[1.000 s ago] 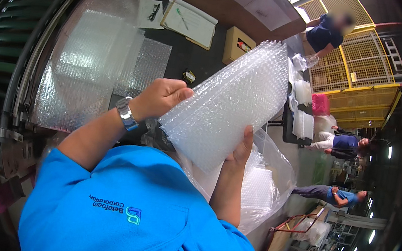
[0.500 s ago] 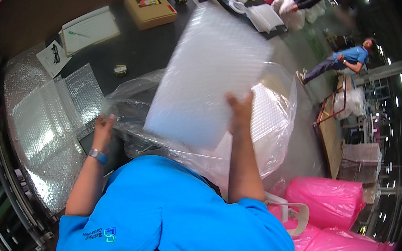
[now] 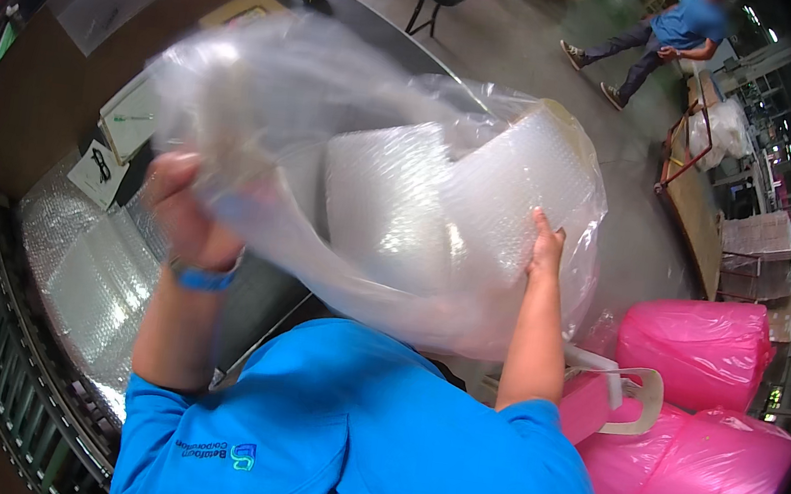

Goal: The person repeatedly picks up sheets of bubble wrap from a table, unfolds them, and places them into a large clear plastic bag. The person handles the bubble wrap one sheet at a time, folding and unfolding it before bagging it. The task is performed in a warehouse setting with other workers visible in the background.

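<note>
My left hand (image 3: 194, 212), blurred by motion, is raised and closed on the rim of a large clear plastic bag (image 3: 278, 75). The film billows up from it across the middle of the view. Through the film, one bubble wrap sheet (image 3: 388, 187) is visible, with more bubble wrap sheets (image 3: 512, 182) overlapping at its right. My right hand (image 3: 546, 246) rests against these right-hand sheets, fingers stretched out and slightly apart. Part of the left fingers is lost in the blur.
Silvery bubble wrap (image 3: 100, 280) lies left, beside a roller conveyor (image 3: 31, 400). Behind are glasses on paper (image 3: 95, 173), a notepad (image 3: 130, 116) and a partly covered cardboard box (image 3: 242, 9). Pink wrapped rolls (image 3: 694, 353) stand right; a person (image 3: 658, 42) is farther off.
My left hand has come up with the bag's rim, lifting the film. The sheet my right hand held now lies lower, seen through the bag. My right hand has shifted right, off that sheet.
</note>
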`<state>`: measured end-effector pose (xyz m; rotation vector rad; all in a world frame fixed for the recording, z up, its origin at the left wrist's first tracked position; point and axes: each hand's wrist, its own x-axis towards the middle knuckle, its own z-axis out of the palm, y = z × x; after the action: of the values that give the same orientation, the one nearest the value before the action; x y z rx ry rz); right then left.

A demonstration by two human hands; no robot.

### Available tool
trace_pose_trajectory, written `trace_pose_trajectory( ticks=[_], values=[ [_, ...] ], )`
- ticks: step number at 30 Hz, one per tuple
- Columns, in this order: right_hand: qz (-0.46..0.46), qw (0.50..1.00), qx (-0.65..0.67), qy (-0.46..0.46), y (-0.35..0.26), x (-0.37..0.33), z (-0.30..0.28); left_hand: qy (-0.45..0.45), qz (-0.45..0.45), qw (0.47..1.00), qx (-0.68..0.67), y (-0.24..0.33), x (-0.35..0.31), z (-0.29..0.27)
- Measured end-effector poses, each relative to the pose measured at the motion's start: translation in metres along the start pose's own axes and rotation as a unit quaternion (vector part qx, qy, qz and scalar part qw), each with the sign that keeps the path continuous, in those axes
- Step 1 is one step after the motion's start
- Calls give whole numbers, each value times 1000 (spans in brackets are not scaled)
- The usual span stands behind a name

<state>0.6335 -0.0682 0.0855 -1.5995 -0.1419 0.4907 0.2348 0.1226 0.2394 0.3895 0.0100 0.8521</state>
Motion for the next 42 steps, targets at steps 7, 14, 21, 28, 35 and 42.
trace_pose_trajectory(
  ticks=[7, 14, 21, 28, 35, 42],
  values=[
    [-23, 996, -78, -23, -38, 11, -48, -76, 100, 921, 369, -10, -4, 25],
    [75, 985, -98, -118, -41, 17, -97, -299, -1, 927, 225, 4, -6, 80],
    [115, 939, -319, 55, -44, 35, -154, -115, 144, 887, 423, 13, -32, 66],
    [-384, 723, -396, 416, -201, 16, -150, -108, 163, 886, 420, 20, -69, 66],
    [-288, 837, -464, -11, -230, 13, -85, -276, 146, 921, 232, 24, -79, 56],
    [-114, 524, -821, -196, -58, -108, 21, -295, 25, 927, 230, 32, -129, 35]
  ],
)
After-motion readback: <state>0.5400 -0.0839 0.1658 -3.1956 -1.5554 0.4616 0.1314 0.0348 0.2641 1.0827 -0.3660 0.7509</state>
